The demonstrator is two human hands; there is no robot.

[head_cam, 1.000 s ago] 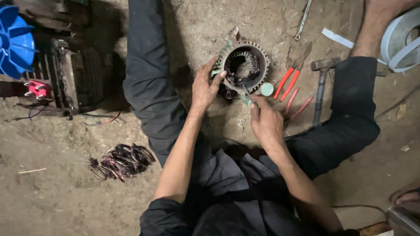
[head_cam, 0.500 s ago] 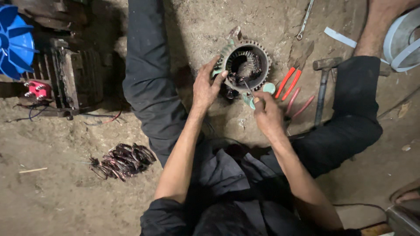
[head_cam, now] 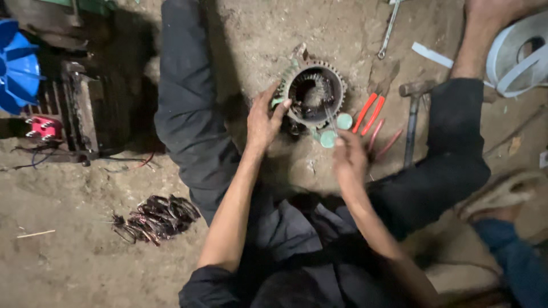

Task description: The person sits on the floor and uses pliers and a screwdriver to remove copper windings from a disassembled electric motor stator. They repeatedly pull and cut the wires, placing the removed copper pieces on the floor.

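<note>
No packages, labels, signs or screens visible anywhere around the motor stator [head_cam: 315, 94]. Just bare tools, loose parts and dirt floor [head_cam: 80, 262] in frame. Nothing printed or displayed to report.

Bare dusty dirt floor [head_cam: 68, 268], dim light, deep shadow upper left.

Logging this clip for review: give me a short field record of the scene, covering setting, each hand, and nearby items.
setting: dirt floor, person seated, legs spread
left hand: grips rim of the round toothed motor stator
right hand: holds a thin tool with pale green handle at the stator
right of stator: red-handled pliers, hammer
left side: bundle of removed wire, blue fan
</note>
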